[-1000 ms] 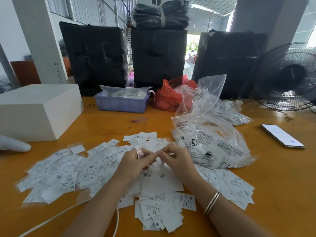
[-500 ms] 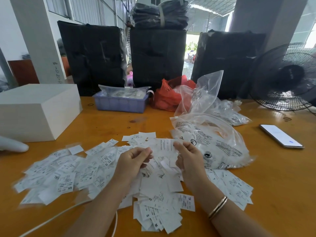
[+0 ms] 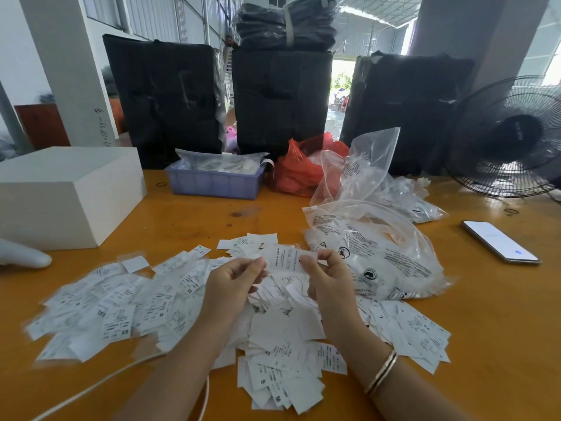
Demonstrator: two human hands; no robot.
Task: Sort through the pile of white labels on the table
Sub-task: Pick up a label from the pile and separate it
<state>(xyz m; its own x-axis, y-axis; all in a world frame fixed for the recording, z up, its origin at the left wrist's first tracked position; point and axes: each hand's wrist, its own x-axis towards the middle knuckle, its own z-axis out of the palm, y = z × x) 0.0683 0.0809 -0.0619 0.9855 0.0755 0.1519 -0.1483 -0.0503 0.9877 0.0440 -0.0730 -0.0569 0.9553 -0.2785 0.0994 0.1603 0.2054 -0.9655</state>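
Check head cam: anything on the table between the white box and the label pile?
Head view: only bare orange table between the white box and the label pile.

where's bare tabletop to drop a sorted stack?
Free: the strip between the white box and the label pile, running up to the blue tray; and the right front corner below the phone. Crowded: centre, where both hands, left hand and right hand, hold one label, and by the clear bags.
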